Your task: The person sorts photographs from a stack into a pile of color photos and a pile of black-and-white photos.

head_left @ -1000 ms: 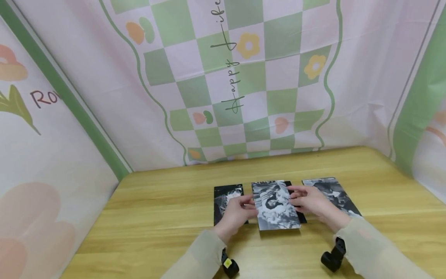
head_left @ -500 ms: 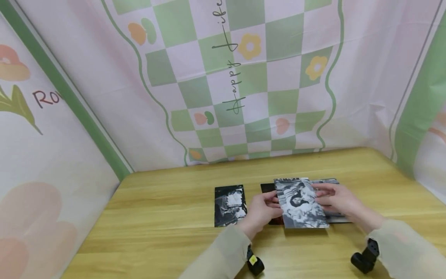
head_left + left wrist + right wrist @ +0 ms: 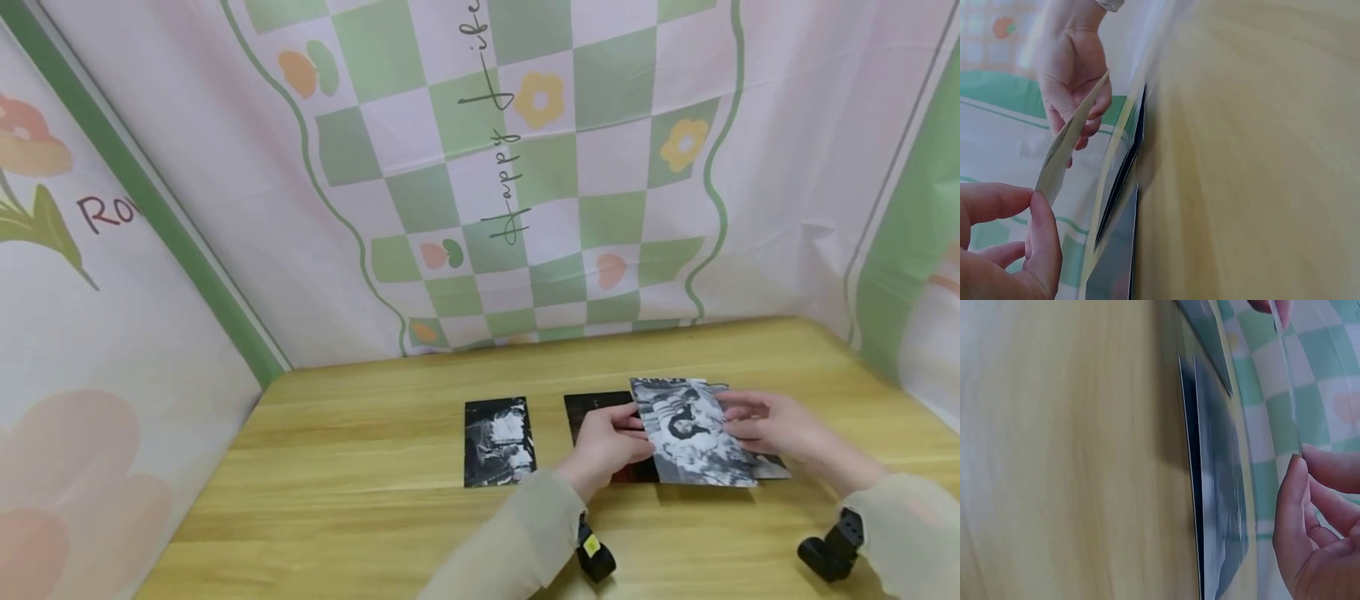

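Both hands hold a black-and-white photo card [image 3: 693,437] by its opposite long edges, raised above the table. My left hand [image 3: 609,442] pinches its left edge between thumb and fingers, and in the left wrist view the card [image 3: 1063,156] is seen nearly edge-on. On the other side, my right hand [image 3: 776,427] pinches the right edge; the right wrist view shows thumb and fingertip meeting on it. Beneath lies another grey photo card [image 3: 771,468], mostly hidden. A dark card with some red [image 3: 588,406] lies partly under the held card and left hand.
Farther left on the wooden table [image 3: 360,475], a separate black-and-white card [image 3: 495,454] lies flat. In the right wrist view, the grey cards [image 3: 1225,494] on the table show a narrow gap at their edge. A patterned cloth [image 3: 525,192] hangs behind the table.
Both hands have carried the held photo card to the right, from over the dark middle card to over the grey right-hand card. The middle and left cards are now less covered.
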Demonstrator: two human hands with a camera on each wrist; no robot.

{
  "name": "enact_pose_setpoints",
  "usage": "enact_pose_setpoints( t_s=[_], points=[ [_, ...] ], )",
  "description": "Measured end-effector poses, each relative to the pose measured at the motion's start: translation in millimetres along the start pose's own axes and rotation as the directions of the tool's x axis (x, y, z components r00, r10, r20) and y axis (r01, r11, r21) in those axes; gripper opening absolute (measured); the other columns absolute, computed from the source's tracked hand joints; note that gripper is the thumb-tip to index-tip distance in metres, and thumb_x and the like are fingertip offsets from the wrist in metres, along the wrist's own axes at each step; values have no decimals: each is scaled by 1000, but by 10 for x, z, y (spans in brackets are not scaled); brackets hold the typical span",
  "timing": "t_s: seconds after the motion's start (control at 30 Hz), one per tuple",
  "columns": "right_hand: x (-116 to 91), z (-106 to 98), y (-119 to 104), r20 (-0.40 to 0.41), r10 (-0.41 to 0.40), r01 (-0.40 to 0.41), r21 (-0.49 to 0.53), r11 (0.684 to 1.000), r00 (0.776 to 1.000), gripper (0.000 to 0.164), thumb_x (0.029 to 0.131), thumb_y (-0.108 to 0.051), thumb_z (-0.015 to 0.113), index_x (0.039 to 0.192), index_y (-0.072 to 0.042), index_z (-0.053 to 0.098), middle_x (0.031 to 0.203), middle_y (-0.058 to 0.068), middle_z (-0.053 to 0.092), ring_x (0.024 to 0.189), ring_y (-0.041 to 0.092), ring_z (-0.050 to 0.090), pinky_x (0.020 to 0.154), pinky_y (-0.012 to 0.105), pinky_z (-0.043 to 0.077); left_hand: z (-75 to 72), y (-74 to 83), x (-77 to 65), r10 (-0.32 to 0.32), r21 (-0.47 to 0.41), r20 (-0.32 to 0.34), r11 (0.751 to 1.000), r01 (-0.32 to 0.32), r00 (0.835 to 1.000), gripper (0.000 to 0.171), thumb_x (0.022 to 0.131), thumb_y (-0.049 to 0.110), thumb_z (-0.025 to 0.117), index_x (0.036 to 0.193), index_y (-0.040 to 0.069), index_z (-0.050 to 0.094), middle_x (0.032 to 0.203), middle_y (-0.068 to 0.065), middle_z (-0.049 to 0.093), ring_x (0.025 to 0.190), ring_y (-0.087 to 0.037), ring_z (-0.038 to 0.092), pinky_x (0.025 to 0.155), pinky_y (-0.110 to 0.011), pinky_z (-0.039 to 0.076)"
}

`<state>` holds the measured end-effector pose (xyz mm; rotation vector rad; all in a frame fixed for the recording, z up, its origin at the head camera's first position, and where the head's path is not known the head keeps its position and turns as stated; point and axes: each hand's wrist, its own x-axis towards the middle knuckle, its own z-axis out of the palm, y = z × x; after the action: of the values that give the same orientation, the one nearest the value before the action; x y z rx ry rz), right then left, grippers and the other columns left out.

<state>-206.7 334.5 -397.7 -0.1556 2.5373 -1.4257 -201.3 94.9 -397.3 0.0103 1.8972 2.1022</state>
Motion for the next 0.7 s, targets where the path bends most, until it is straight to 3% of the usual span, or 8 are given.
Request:
enact_pose_setpoints(
  t_s=[0.27,0.7],
  points=[
    [8,-152,160,-19,-2,2,-28,1000,1000,62,89,-2,58,136,21,24,103,12,59,78,0,58,71,23,58,174,-7,73,-19,-3,15,1000,19,1000,53,76,-20,60,124,3,60,87,-5,56,77,-19,62,76,-43,58],
    [56,-289,274,-14,39,-39,-2,999,999,62,87,0,58,135,20,24,103,11,63,78,2,61,72,24,58,307,-57,99,-58,14,15,998,57,998,44,84,-15,57,126,0,57,89,-7,57,88,-25,65,79,-40,58]
  ],
)
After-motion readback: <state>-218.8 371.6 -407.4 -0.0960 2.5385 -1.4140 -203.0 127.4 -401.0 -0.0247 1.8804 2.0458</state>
